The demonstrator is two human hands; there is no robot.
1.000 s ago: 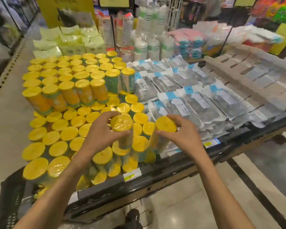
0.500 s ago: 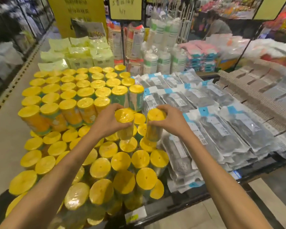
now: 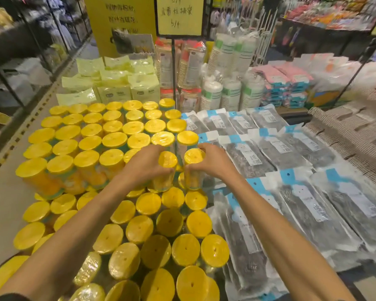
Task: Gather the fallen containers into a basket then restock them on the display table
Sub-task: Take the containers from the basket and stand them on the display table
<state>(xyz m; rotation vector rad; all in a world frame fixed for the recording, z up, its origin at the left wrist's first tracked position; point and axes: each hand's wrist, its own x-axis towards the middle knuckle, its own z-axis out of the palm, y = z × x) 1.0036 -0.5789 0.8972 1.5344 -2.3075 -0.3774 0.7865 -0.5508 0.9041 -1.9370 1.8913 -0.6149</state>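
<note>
1. Head view: holds one yellow-lidded container [image 3: 163, 181] in the left grip [image 3: 146, 166], fingers curled round the upper body just under the lid.
2. Holds a second container [image 3: 193, 177] the same way in the right grip [image 3: 213, 164]; keeps both upright, side by side, nearly touching.
3. Places both at the near right corner of the raised tier [image 3: 115, 140] of matching containers, above the lower layer [image 3: 148, 203] in front of that tier.
4. Looks light and stiff: straight cylinder, flat round lid, glossy shrink film over a see-through wall with an orange or teal label.
5. Probably slippery from the film and more likely to dent than shatter.
6. Best taken round the body with a full wrap, not by the lid, which might pop.
7. Notes flat, soft blue-headed packs [image 3: 291, 148] with dark contents right of the tier.
8. Notes pale yellow bags [image 3: 113, 83] and sleeved paper cups [image 3: 230, 92] beyond the tier.
</note>
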